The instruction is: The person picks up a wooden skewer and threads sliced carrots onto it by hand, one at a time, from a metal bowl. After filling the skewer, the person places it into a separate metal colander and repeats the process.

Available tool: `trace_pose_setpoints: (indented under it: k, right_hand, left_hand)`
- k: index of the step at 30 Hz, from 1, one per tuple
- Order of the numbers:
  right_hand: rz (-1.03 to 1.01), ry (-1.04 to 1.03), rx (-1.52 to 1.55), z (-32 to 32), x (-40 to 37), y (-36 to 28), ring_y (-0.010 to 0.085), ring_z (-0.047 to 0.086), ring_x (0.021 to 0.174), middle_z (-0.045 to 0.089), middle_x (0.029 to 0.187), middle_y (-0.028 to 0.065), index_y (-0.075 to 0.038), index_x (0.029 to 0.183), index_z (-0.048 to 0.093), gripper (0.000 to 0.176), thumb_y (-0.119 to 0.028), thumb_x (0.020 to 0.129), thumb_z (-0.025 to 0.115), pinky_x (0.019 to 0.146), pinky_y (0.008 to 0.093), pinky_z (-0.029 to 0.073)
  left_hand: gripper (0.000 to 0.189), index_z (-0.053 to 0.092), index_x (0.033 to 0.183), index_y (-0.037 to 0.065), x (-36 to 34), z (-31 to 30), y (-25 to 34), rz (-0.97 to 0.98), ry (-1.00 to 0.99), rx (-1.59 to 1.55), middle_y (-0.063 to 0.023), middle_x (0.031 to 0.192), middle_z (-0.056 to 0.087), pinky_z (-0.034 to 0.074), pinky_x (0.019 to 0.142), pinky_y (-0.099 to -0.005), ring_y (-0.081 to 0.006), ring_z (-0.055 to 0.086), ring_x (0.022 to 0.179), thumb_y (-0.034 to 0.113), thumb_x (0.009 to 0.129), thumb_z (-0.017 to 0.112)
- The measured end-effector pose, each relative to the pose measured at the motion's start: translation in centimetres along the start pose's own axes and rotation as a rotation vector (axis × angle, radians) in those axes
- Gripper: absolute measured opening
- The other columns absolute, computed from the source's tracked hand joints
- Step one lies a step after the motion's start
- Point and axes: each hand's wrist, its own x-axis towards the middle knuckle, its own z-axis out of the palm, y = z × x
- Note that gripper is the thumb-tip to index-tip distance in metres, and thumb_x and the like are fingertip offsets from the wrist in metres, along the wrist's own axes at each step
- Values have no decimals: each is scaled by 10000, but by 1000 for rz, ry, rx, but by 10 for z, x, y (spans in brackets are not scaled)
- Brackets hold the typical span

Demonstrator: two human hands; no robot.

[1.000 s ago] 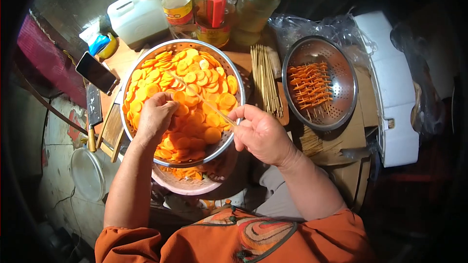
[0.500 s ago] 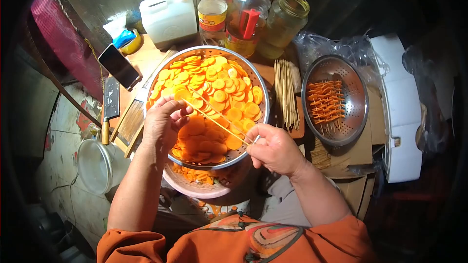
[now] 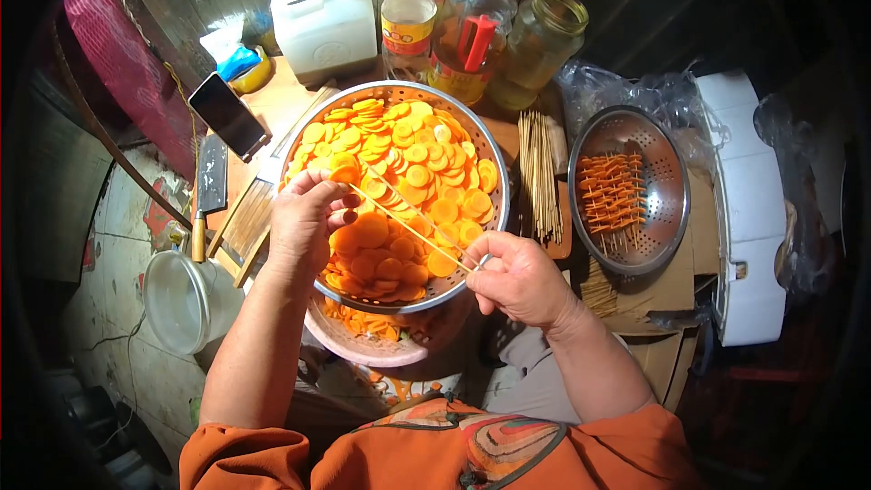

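A perforated metal colander [image 3: 497, 141] full of orange carrot slices [image 3: 413, 177] sits in front of me. Over it, my right hand [image 3: 522, 281] is closed around the lower ends of two thin bamboo skewers [image 3: 413, 229], which spread apart toward the upper left. My left hand [image 3: 304, 218] is closed in a pinch at the far tip of the lower skewer, with a carrot slice [image 3: 344, 174] at its fingertips. The upper skewer's tip lies over the heap, apart from the left fingers.
Bundled skewers [image 3: 541, 177] lie right of the colander. Beyond them, a smaller colander [image 3: 667, 218] holds skewered carrots [image 3: 612, 191]. A pink basin [image 3: 363, 351] stands underneath. Bottles and a white jug [image 3: 325, 32] line the back; a phone [image 3: 229, 116] and cleaver [image 3: 211, 177] are left.
The whole view has shifted slightly, moving the scene a little right and up. Both hands keep nearly the same pose, the skewers still stretched between them.
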Motion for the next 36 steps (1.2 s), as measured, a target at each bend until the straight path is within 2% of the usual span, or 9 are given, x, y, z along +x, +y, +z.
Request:
trace_pose_setpoints:
  k: [7,11,17,21,24,28,30,32,36]
  right_hand:
    - [-16,8,59,4,2,10,58,525,505,573,574,15,7,881,552,108,-68,811,583,495,210,409]
    - [-85,50,61,10,11,22,62,528,522,568,607,21,-3,888,550,101,-85,839,583,485,196,395]
    - [3,75,33,6,5,7,43,459,430,573,617,39,-5,937,561,124,-114,877,564,397,165,349]
    - [-23,61,59,3,4,11,37,437,402,581,615,46,-2,961,560,135,-117,893,545,378,158,345]
    - [-42,95,73,2,5,15,43,458,418,580,623,45,0,971,559,138,-115,897,537,393,158,362]
    - [-47,114,74,-1,3,15,53,485,437,583,643,45,-4,985,553,140,-114,902,530,407,157,381]
    - [-60,129,93,-4,2,17,53,485,436,584,648,43,-5,984,549,140,-118,906,526,407,157,381]
    - [-72,148,113,-9,0,18,53,485,436,584,652,41,-6,983,545,140,-123,909,522,406,156,381]
    - [-112,257,146,-17,-6,14,61,497,448,592,634,50,34,1064,522,223,-115,898,531,416,188,403]
  left_hand:
    - [53,551,838,60,-8,11,-10,145,-27,204,-53,767,620,511,565,-248,-158,620,642,34,807,586]
    - [109,565,857,40,-25,27,-32,42,-232,198,-46,737,620,516,597,-241,-130,617,642,3,793,645]
    - [72,557,841,38,-23,35,-32,124,-145,206,-41,727,610,507,593,-247,-128,605,618,-7,805,600]
    - [69,564,825,21,-21,37,-32,81,-152,147,-56,727,616,502,598,-252,-136,602,617,-17,792,611]
    - [134,584,874,-4,-30,47,-39,10,-337,208,-79,760,640,511,641,-258,-149,619,652,-33,766,656]
    - [150,607,903,-4,-52,61,-47,-80,-433,229,-14,826,630,500,708,-228,-103,617,769,-61,768,641]
    - [205,586,908,-15,-47,60,-43,-149,-492,149,-83,880,634,523,724,-259,-158,641,791,-120,732,587]
    - [293,590,914,-7,-31,53,-40,-60,-384,255,-68,831,631,522,664,-258,-160,639,716,-145,675,490]
    - [151,611,909,-18,21,36,-44,257,-27,636,-46,749,607,477,603,-221,-103,576,613,-30,764,571]
